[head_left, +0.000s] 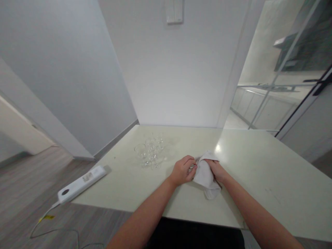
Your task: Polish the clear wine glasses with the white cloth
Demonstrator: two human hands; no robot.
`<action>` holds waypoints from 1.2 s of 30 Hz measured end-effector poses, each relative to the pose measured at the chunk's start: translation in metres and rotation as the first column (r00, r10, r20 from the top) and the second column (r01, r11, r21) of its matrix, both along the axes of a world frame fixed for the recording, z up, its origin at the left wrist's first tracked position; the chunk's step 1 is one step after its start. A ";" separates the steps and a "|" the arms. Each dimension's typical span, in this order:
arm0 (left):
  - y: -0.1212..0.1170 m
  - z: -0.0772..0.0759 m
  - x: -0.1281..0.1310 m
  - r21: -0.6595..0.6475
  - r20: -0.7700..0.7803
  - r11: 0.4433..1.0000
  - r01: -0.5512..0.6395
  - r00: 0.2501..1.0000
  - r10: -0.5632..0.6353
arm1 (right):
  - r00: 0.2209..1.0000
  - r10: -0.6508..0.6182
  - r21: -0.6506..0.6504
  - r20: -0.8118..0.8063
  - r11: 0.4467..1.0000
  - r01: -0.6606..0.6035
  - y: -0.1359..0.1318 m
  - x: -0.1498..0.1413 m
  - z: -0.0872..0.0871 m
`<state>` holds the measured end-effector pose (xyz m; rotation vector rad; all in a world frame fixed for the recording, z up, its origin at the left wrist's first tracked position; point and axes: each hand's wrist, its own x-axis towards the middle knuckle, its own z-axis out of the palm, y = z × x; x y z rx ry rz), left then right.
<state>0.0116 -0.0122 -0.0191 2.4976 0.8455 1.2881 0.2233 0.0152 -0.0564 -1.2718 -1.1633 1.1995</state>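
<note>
My left hand (pixel 183 170) is curled round a clear glass (pixel 191 168), of which only a small shiny part shows between the fingers and thumb. Against it lies a whitish cloth (pixel 204 174), bunched up with its lower corner hanging down. My right hand (pixel 215 169) grips this cloth from the right, its fingertips tucked into the folds. The cloth hides most of the glass. To the left, several clear stemmed glasses (pixel 151 147) stand close together on the pale table (pixel 124 183).
A white power strip (pixel 81 183) lies across the table's left edge, its cable (pixel 54 230) running down to the floor. Behind the table rises a white wall (pixel 176 76) with a switch plate (pixel 174 12). A glass-paned partition (pixel 269 90) and a door handle (pixel 320 82) are at the right.
</note>
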 end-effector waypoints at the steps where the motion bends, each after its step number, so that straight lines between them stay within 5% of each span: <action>1: 0.000 0.000 0.000 -0.013 -0.012 1.000 -0.013 1.000 0.012 | 1.000 -0.006 0.002 -0.007 1.000 0.006 0.000 -0.001 0.001; 7: 0.003 0.003 -0.006 -0.150 -0.027 0.986 -0.076 0.997 0.072 | 0.997 -0.011 0.034 -0.082 0.999 0.013 -0.003 -0.006 0.007; 12: 0.005 0.000 -0.001 -0.255 0.034 0.963 -0.082 0.995 0.093 | 0.997 0.074 0.090 0.007 0.993 -0.075 -0.004 0.001 0.007; 18: 0.023 -0.007 0.001 -0.623 0.234 0.782 -0.004 0.953 0.192 | 0.983 0.166 0.092 0.083 0.981 -0.173 -0.010 0.003 0.009; 20: 0.022 -0.005 -0.001 -0.597 0.249 0.802 0.005 0.952 0.180 | 0.989 0.142 0.076 0.044 0.986 -0.145 -0.009 -0.001 0.009; 24: 0.008 0.002 -0.005 -0.263 0.109 0.965 0.003 0.994 0.027 | 0.998 0.027 0.012 -0.062 1.000 -0.027 -0.006 -0.005 0.007; 26: 0.002 0.004 -0.005 -0.158 0.015 0.987 0.025 1.000 -0.022 | 0.997 0.040 -0.008 -0.069 0.999 -0.041 -0.006 -0.006 0.007; 29: 0.003 0.003 -0.005 -0.180 0.011 0.983 -0.018 1.000 0.020 | 0.992 0.116 -0.025 -0.045 0.993 -0.118 -0.011 -0.005 0.010; 32: 0.014 -0.001 -0.004 -0.358 0.130 0.931 -0.071 0.984 0.125 | 0.987 0.160 -0.013 -0.023 0.987 -0.160 -0.016 -0.005 0.015; 36: 0.029 -0.007 -0.003 -0.675 0.291 0.737 0.025 0.928 0.235 | 0.970 0.241 0.107 0.035 0.964 -0.244 -0.018 -0.006 0.023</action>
